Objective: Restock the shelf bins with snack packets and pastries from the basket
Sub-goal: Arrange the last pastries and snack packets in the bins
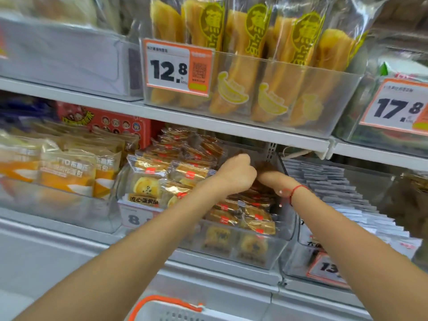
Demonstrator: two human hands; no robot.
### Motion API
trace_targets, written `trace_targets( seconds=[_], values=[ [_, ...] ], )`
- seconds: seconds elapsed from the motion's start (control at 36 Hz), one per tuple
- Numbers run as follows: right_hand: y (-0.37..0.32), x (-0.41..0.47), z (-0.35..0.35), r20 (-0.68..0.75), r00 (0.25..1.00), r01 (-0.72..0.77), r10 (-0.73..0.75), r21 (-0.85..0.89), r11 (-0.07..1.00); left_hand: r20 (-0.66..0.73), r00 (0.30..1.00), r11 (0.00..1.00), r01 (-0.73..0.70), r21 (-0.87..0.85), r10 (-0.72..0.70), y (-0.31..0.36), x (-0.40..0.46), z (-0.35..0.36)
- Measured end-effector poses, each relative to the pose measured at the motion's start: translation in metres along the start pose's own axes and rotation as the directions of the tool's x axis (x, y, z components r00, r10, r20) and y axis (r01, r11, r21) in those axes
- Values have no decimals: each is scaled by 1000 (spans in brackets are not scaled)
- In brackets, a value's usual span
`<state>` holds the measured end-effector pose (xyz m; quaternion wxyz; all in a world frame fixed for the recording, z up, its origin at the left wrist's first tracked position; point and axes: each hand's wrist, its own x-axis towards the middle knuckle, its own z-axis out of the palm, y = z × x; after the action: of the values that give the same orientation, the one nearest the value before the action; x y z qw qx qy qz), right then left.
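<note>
Reaching into the clear middle bin [266, 253], both your hands meet at its far right end, over the heaped pastry packets [176, 174]. Your left hand [236, 174] is curled into a fist, though I cannot tell what it grips. Your right hand [271, 176] is mostly hidden behind it, fingers unseen. The basket [166, 309] sits near, bottom centre, below your arms.

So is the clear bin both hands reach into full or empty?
Partly full: pastry packets are piled at the clear bin's left and front; its back right corner looks bare.
</note>
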<state>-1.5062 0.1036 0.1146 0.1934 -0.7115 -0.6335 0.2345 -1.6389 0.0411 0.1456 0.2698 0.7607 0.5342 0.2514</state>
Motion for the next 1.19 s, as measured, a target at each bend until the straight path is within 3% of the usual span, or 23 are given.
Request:
trace_targets(
  seconds=[0.11, 0.22, 0.31, 0.36, 0.42, 0.47, 0.61, 0.69, 0.81, 0.94, 1.08, 1.19],
  values=[
    [-14, -8, 14, -10, 1000, 3, 0, 291, 957, -96, 989, 977, -94, 193, 114, -23, -31, -41],
    [-46, -7, 39, -8, 999, 42, -43, 442, 896, -248, 961, 881, 7, 474, 126, -73, -37, -70],
    [-70, 3, 56, 45, 999, -19, -5, 509, 861, -153, 988, 818, 84, 570, 5, -103, -26, -75],
    [-80, 9, 61, 4, 1000, -11, 10, 545, 838, -106, 993, 811, 109, 575, -58, -113, -18, -75],
    [-84, 17, 62, -116, 993, 94, -32, 580, 809, -96, 995, 810, 88, 580, -40, -118, -12, -75],
    [-90, 23, 66, -136, 986, 162, -100, 588, 792, -83, 997, 800, 47, 598, 4, -124, -9, -75],
    [-98, 49, 78, -61, 985, 170, -159, 396, 902, -97, 992, 760, 2, 650, 80, -134, -11, -72],
    [-100, 61, 79, 24, 983, 166, -179, 279, 946, -124, 990, 792, 25, 610, 64, -134, -8, -71],
    [-106, 54, 72, 68, 973, 205, -219, 168, 964, -96, 995, 792, 39, 609, 25, -129, -5, -73],
    [-102, 53, 66, -19, 980, 195, -197, 250, 948, -162, 987, 800, 77, 595, 25, -124, 0, -76],
    [-98, 41, 59, -51, 956, 294, -290, 157, 943, -164, 985, 793, 58, 606, 54, -126, 7, -67],
    [-105, 32, 59, 120, 944, 305, -306, 27, 952, -139, 990, 824, 87, 559, -10, -128, 7, -67]
  ],
)
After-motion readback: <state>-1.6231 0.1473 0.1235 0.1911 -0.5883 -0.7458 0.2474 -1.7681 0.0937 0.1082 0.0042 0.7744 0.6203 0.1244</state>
